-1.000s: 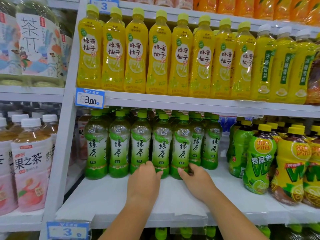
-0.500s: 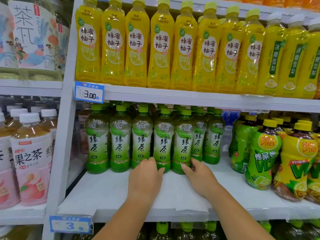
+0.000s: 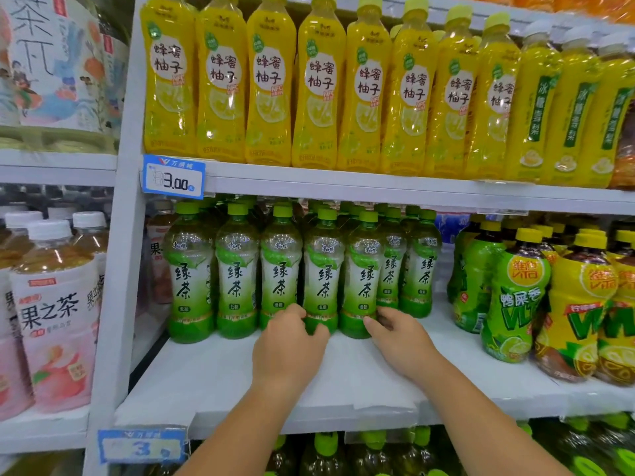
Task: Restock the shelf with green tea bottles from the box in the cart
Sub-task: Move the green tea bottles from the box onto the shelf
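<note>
Green tea bottles [image 3: 237, 276] with green caps stand in rows on the middle white shelf [image 3: 206, 379]. My left hand [image 3: 288, 345] is at the base of the fourth front bottle [image 3: 323, 269], fingers curled round its left side and thumb across its front. At the fifth front bottle [image 3: 364, 269], my right hand [image 3: 398, 334] holds the base, thumb in front and fingers behind its right side. The box and the cart are out of view.
Yellow honey-citrus bottles [image 3: 319, 80] fill the shelf above. Lime and lemon tea bottles [image 3: 515, 297] stand to the right, with a gap of bare shelf between. Peach tea bottles [image 3: 55, 310] sit in the left bay, beyond a white upright [image 3: 117, 269]. More green-capped bottles [image 3: 326, 444] are below.
Both hands have stayed at the bases of the front green tea bottles, reaching slightly farther in. The front row looks a little straighter.
</note>
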Available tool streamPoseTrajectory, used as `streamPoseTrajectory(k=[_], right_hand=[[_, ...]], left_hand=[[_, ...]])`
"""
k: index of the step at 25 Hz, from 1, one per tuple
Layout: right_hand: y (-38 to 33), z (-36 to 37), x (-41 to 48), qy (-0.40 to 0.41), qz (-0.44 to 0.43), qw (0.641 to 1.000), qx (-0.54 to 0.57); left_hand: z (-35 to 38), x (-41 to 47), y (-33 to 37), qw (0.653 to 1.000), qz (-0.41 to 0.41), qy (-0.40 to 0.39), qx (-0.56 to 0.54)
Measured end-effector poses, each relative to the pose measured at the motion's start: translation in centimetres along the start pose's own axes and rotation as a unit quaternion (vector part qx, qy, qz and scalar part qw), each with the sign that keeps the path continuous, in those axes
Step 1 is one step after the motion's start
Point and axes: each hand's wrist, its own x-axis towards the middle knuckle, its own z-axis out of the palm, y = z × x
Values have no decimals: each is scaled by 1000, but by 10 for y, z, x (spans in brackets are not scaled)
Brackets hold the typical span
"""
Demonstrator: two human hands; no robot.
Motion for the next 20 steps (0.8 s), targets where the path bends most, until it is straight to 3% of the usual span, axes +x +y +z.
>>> streamPoseTrajectory(k=[9, 13, 20], right_hand=[[-29, -13, -36, -21, 26, 999, -16], [-32, -21, -57, -35, 23, 998, -47], [-30, -40, -90, -37, 86, 995, 17]], left_hand=[[-10, -15, 2, 979, -15, -84, -186], [-14, -32, 8, 970, -9, -120, -213], [-35, -65, 16, 950, -54, -159, -262]])
